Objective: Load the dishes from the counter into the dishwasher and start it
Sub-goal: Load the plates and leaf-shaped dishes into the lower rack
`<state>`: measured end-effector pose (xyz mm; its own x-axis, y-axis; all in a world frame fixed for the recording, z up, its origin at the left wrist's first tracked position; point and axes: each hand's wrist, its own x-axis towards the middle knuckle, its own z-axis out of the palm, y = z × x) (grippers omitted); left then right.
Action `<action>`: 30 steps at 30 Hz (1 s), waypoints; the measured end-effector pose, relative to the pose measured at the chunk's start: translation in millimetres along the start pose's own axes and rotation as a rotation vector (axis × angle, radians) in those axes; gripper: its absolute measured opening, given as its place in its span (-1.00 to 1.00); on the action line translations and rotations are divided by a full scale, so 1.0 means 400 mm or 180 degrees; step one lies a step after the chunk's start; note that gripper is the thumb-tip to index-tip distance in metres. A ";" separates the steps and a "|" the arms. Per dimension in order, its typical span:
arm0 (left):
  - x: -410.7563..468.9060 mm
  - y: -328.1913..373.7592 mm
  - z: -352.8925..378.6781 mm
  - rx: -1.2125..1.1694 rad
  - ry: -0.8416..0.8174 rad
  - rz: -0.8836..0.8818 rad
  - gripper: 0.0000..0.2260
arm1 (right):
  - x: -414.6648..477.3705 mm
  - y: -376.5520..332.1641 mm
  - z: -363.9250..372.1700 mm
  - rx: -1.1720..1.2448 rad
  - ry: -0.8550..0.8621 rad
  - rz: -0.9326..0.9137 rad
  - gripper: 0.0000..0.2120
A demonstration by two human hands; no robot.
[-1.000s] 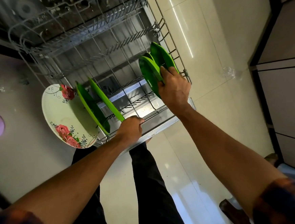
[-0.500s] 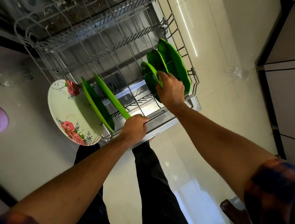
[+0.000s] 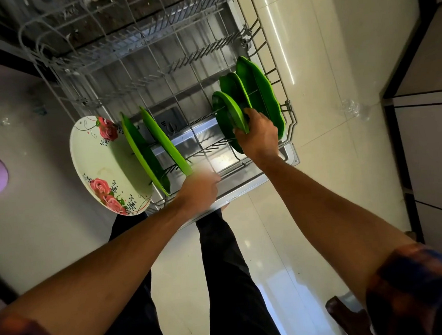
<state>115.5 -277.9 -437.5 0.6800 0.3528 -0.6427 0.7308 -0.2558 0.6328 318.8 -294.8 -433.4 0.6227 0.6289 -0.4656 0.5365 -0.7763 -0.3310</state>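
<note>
Grips a green plate (image 3: 226, 114) upright in the dishwasher rack (image 3: 153, 67) with the right hand (image 3: 258, 138) — blurred left hand (image 3: 199, 190) at its front rim, grasp unclear

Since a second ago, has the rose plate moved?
No. The rose plate keeps its slot at the rack's left end, beside the same green plate.

FREE: centre of frame, lower rack (image 3: 169, 65) open between two green plates (image 3: 139, 147) at centre left and three green plates (image 3: 259, 93) at centre right | BLOCKED: floral plate (image 3: 100, 161) at left edge; upper rack (image 3: 76, 28) overhanging top; right hand (image 3: 258, 135) gripping front right plate (image 3: 227, 114); left hand (image 3: 200, 190) at near rim
</note>
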 end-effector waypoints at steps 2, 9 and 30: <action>-0.004 -0.007 0.000 -0.0013 0.0019 0.0000 -0.88 | -0.002 -0.004 -0.002 0.0083 0.0042 0.0046 -0.48; -0.038 0.010 -0.029 -0.0280 0.0159 -0.0049 -0.81 | -0.048 -0.016 -0.049 0.0614 0.0301 0.0650 -0.53; -0.583 -0.128 -0.537 -0.0790 0.1841 -0.0409 -0.74 | -0.489 -0.337 -0.155 0.0748 -0.0014 0.0668 -0.85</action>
<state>-93.1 -153.6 -227.3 0.3956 0.8131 -0.4272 0.7219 0.0123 0.6919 160.0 -310.7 -246.7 0.7033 0.4539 -0.5471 0.2498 -0.8783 -0.4076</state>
